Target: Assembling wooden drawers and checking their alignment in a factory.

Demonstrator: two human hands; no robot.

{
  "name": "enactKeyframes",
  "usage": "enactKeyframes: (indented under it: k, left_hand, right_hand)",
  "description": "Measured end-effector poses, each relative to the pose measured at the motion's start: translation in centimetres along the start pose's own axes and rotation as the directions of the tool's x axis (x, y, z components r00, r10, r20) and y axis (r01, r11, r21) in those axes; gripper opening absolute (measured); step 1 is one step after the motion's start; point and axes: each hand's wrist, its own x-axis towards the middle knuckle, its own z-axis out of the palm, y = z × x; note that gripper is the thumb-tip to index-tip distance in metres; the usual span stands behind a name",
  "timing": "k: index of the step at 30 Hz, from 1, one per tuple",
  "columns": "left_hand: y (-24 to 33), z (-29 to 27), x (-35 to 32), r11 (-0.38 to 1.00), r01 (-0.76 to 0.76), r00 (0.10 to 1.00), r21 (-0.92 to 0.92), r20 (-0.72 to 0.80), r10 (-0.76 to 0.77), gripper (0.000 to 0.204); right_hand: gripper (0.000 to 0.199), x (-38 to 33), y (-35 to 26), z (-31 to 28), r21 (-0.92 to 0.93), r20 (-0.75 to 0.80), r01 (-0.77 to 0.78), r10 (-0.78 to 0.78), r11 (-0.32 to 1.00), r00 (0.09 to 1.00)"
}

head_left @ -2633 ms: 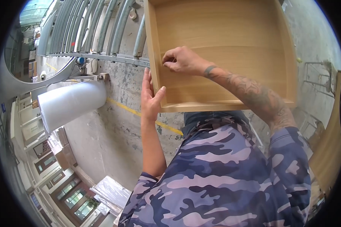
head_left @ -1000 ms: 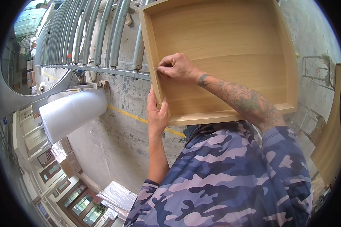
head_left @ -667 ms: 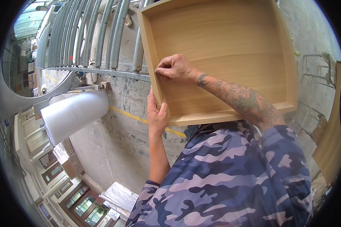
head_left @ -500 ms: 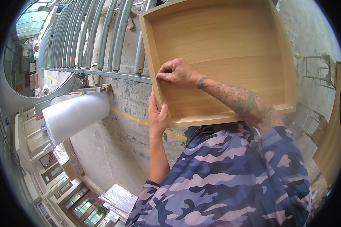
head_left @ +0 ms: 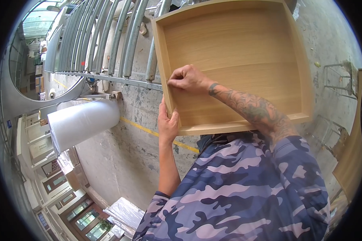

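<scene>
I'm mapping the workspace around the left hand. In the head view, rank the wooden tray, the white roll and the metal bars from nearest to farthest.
From the left hand:
1. Wooden tray, touched, its left wall gripped.
2. White roll, to the left on the concrete.
3. Metal bars, upper left, beyond the roll.

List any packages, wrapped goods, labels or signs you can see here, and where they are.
Roll of white bubble wrap: left of the left hand, lying on its side, a pale cylinder.
Clear-plastic-wrapped flat bundle: bottom centre on the floor, whitish and shiny.
Labels, signs or screens: none legible.
</scene>
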Motion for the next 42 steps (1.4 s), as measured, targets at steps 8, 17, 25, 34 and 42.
enactKeyframes:
  k: [8,17,25,34,42]
  left_hand:
    - [-0.1,-0.2,-0.1,0.999,0.007,1.000,-0.037,0.002,-0.007,0.064]
    - [-0.1,-0.1,-0.2,1.000,-0.018,1.000,0.018,0.005,0.018,0.060]
    - [-0.2,0.0,-0.1,0.999,0.029,1.000,-0.036,-0.008,-0.030,0.064]
    - [-0.4,-0.2,-0.1,1.000,-0.007,1.000,0.001,0.005,0.007,0.060]
    - [-0.6,-0.1,0.0,0.997,-0.056,0.998,0.046,0.002,0.056,0.061]
  right_hand:
    - [0.019,-0.3,-0.8,-0.5,-0.031,0.182,-0.021,0.027,0.999,0.983]
    - [0.020,0.4,-0.7,-0.2,-0.007,0.048,-0.103,0.103,0.995,0.993]
    - [0.020,0.5,-0.1,-0.1,0.024,0.074,-0.058,0.056,0.998,0.996]
    - [0.020,0.8,-0.1,0.1,0.161,0.057,-0.120,0.112,0.980,0.992]
    - [0.020,0.1,-0.6,-0.5,-0.051,0.156,-0.039,0.046,0.998,0.987]
